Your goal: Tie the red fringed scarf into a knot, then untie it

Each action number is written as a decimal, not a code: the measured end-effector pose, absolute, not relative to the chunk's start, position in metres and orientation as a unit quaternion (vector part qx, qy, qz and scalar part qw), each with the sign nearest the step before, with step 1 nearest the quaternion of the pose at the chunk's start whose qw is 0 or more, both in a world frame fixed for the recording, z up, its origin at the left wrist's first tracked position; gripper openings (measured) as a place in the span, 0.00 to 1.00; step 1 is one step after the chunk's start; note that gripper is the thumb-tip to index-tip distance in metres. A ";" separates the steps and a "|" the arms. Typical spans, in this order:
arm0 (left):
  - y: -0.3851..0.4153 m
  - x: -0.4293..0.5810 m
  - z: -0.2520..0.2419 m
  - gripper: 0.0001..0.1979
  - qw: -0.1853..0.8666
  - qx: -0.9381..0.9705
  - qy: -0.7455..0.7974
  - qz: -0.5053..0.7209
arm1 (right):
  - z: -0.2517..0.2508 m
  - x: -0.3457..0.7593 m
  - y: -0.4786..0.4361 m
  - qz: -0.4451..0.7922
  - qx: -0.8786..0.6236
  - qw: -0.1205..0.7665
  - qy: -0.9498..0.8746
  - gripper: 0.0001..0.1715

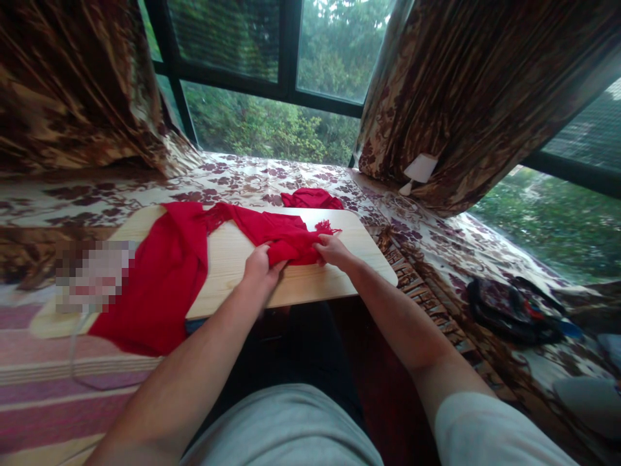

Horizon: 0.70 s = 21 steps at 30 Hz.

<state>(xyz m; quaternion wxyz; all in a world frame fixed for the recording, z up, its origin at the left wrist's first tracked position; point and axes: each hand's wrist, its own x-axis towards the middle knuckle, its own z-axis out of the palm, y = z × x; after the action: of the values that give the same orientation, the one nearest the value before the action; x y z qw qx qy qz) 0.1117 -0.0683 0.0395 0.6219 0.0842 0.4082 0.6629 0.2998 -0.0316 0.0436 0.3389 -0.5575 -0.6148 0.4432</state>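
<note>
At the far left, a striped cover point(29, 388) lies below a blurred-out item point(94, 277), which I cannot make out, at that end of the pale wooden bench point(233, 285). Next comes the broad part of the red cloth point(165, 278), lying loose across the bench and drooping over its near edge; this part looks unworked, with no neat fold in it. A fringe point(216, 218) shows at its upper right, and from there a narrower red strip slants across to the hands; whether it is all one piece, I cannot tell.

Near the bench's front edge, the left hand point(259, 265) has its fingers grasping the strip, thumb on top. Between the hands the cloth is bunched or doubled into a compact bundle, which seems to be the only portion gathered so far. Behind it, on the flowered cover point(233, 175), sits a red heap point(313, 198), seemingly untouched. To the right, the right hand point(336, 250) pinches the bundle's end in its fingers, just below a loose tassel point(327, 226). Overall, I judge the work partway, with most of the cloth left ungathered
</note>
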 end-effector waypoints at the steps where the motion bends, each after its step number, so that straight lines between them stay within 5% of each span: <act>1: -0.068 0.108 0.042 0.09 0.634 0.054 0.390 0.666 | 0.042 0.301 -0.030 0.437 -0.560 0.341 -0.616 0.08; 4: -0.074 0.104 0.045 0.10 0.606 0.044 0.377 0.699 | 0.037 0.301 -0.028 0.437 -0.563 0.345 -0.611 0.07; 9: -0.088 0.121 0.036 0.45 0.503 0.141 0.427 0.738 | 0.033 0.299 -0.027 0.448 -0.558 0.338 -0.612 0.04; 16: -0.073 0.109 0.041 0.19 0.557 0.008 0.412 0.721 | 0.037 0.303 -0.027 0.400 -0.556 0.323 -0.653 0.08; 21: -0.081 0.079 0.064 0.12 0.693 0.046 0.362 0.621 | 0.044 0.305 -0.028 0.405 -0.571 0.344 -0.626 0.08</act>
<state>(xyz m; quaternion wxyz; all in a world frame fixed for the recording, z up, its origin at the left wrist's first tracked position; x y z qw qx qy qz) 0.0786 -0.0812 0.0636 0.6935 0.0463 0.3621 0.6211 0.3047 -0.0277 0.0444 0.3441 -0.5711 -0.6257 0.4050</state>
